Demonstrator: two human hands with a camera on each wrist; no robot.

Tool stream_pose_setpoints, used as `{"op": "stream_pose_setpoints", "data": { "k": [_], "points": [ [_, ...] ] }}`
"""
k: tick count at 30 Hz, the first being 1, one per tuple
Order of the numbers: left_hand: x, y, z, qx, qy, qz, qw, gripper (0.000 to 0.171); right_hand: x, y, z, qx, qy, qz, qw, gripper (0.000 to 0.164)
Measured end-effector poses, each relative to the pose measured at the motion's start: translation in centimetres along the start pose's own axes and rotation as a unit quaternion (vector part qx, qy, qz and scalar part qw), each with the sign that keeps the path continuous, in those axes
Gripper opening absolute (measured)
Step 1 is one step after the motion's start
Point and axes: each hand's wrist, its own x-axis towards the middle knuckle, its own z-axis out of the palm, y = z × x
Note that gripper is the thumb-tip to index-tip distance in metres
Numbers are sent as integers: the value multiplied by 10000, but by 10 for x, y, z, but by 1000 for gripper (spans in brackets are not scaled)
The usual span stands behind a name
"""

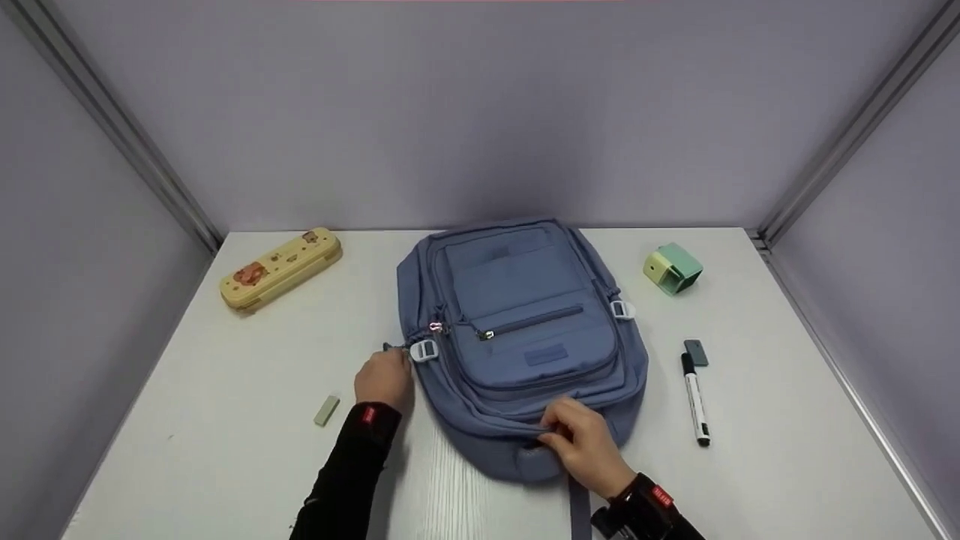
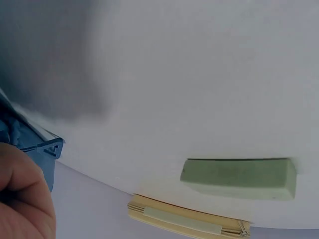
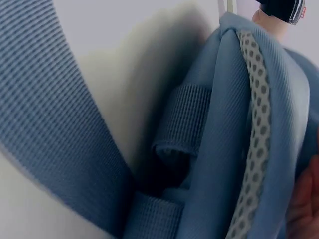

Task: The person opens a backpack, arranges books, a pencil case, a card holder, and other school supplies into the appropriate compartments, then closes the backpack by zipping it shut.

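A blue backpack (image 1: 517, 277) lies on its back, front pocket up, in the middle of the table. At its left edge, beside a white side buckle (image 1: 424, 350), my left hand (image 1: 384, 380) grips the bag's side with curled fingers. Its fingertips are hidden in the head view; a blue strap end with a buckle (image 2: 52, 148) juts out by the hand in the left wrist view. My right hand (image 1: 583, 442) pinches the fabric at the near edge of the bag. Webbing (image 3: 65, 124) and grey mesh (image 3: 256, 129) show beneath that edge.
A yellow pencil case (image 1: 281, 270) stands back left, with a green eraser-like block (image 1: 327, 410) left of my left hand. To the right are a green and yellow box (image 1: 673, 268), a small grey-blue block (image 1: 696, 352) and a marker (image 1: 696, 401). Grey walls (image 1: 480, 112) enclose the table.
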Motion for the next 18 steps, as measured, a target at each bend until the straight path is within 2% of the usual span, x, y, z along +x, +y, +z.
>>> {"op": "stream_pose_setpoints", "data": {
  "k": [4, 8, 10, 12, 14, 16, 18],
  "points": [
    [3, -2, 2, -132, -184, -20, 9997, 31, -1, 2, -3, -1, -60, 49, 10000, 31],
    [1, -2, -2, -81, -287, -59, 9995, 31, -1, 2, -3, -52, -61, 145, 9999, 31],
    [1, 0, -6, 24, -227, -67, 9997, 27, -2, 2, -2, -75, -66, 191, 9998, 31],
    [2, 6, -11, 78, -21, 47, 10000, 21, -2, 2, -1, -80, -78, 214, 9997, 32],
    [3, 14, -14, 72, 220, 400, 9989, 13, -3, 3, 0, -60, -83, 164, 9998, 32],
    [4, 24, -15, 62, 411, 995, 9942, 16, -3, 4, 1, -50, -92, 64, 9999, 33],
    [4, 32, -13, 82, 403, 1655, 9854, 20, -4, 6, 1, -2, -142, -25, 9999, 33]
  ]
}}
